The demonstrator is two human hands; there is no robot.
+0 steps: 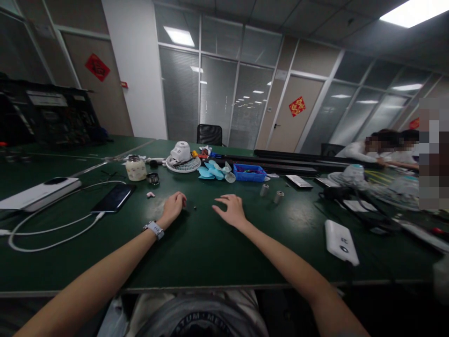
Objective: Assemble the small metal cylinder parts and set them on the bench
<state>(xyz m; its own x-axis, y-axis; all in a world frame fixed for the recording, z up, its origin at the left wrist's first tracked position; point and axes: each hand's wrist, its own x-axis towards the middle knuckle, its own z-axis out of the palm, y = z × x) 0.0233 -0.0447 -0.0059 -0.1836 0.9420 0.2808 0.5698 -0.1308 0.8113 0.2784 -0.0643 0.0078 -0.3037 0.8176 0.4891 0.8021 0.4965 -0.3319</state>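
My left hand (pixel 173 208), with a watch on its wrist, rests over the green table (pixel 196 257) with its fingers curled in. Whatever lies inside those fingers, if anything, is hidden. My right hand (pixel 231 210) is held open, thumb and fingers apart, with nothing in it. A tiny dark part (pixel 195 207) lies on the table between the two hands, touching neither. Beyond them are a white fan body with its grille (pixel 181 158), light-blue fan blades (pixel 212 170) and a blue tray (pixel 249 173) of small items. Two metal cylinders (pixel 278 197) stand right of my right hand.
To the left are a phone (pixel 114 198) on a white cable, a white box-shaped device (pixel 42 193), a jar (pixel 135 169) and a small pink piece (pixel 150 194). A white power bank (pixel 342 241) lies at right. Co-workers (pixel 365 150) sit far right, near other fan parts.
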